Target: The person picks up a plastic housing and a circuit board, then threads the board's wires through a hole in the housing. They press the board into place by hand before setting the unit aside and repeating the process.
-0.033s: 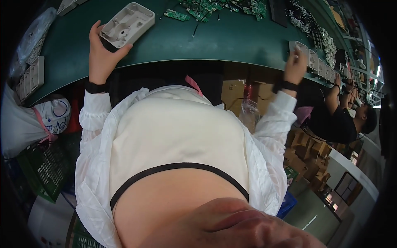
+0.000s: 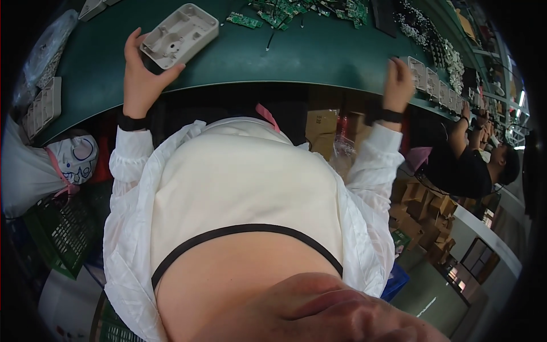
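Observation:
On the left, my left hand (image 2: 143, 80) grips a light grey plastic housing (image 2: 181, 35) by its edges, thumb on the near side. The housing is tilted, its hollow inside with ribs and a round boss facing up. My right hand (image 2: 397, 85) is over the front edge of the green table (image 2: 307, 60). It is raised beside a row of similar grey housings (image 2: 417, 72), and motion blurs its fingers. Whether anything small is between those fingers does not show.
Green circuit boards (image 2: 279, 12) lie piled at the far middle, a black flat piece (image 2: 383, 18) beside them. White small parts (image 2: 453, 65) lie far right. More grey housings (image 2: 44, 108) stand at the left edge. A co-worker (image 2: 467, 165) sits at right; cardboard boxes (image 2: 322, 128) are below.
My right hand has moved left, away from the row of housings. My left hand and its housing have shifted slightly to the right.

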A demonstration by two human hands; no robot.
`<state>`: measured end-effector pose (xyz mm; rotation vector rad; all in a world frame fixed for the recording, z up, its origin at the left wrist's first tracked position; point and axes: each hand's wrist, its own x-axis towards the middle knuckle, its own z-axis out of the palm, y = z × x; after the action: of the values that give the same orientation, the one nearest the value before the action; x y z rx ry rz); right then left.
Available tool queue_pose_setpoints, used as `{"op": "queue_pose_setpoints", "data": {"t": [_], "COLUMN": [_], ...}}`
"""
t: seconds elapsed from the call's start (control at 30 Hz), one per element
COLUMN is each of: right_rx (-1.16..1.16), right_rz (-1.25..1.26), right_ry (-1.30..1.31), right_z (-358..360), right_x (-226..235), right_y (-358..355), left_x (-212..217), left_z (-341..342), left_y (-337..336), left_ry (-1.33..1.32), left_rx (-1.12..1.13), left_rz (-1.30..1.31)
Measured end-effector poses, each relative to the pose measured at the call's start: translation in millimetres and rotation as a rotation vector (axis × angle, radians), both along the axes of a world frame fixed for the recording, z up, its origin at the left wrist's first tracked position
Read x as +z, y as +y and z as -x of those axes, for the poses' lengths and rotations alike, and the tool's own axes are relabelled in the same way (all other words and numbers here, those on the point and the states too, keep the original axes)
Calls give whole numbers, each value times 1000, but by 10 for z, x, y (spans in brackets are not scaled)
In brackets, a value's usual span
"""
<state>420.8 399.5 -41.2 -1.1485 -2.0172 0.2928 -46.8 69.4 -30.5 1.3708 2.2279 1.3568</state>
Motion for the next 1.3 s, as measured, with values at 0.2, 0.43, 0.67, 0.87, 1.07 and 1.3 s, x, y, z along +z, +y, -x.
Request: {"op": "queue_pose_setpoints", "data": {"t": [0.2, 0.43, 0.67, 0.87, 1.07, 1.3], "right_rx": [506, 765, 663, 712, 642, 667], "right_rz": [1312, 1470, 1514, 1163, 325, 381], "right_ry": [575, 1210, 1976, 1395, 463, 427], "right_z": [1804, 2085, 1712, 1744, 2038, 2119], "right_x": [58, -216, -120, 16, 85, 80], "right_y": [-829, -757, -904, -1557, -1877, -1929], "left_x": [189, 108, 26, 74, 101, 100], "left_z": [-444, -542, -575, -668, -734, -781], "left_y": [-53, -81, 20, 79, 123, 119], "left_ry": [-49, 18, -2, 75, 116, 33], "left_rx": [-192, -245, -321, -261, -316, -343], "left_rz": [-26, 58, -1, -53, -76, -56]}}
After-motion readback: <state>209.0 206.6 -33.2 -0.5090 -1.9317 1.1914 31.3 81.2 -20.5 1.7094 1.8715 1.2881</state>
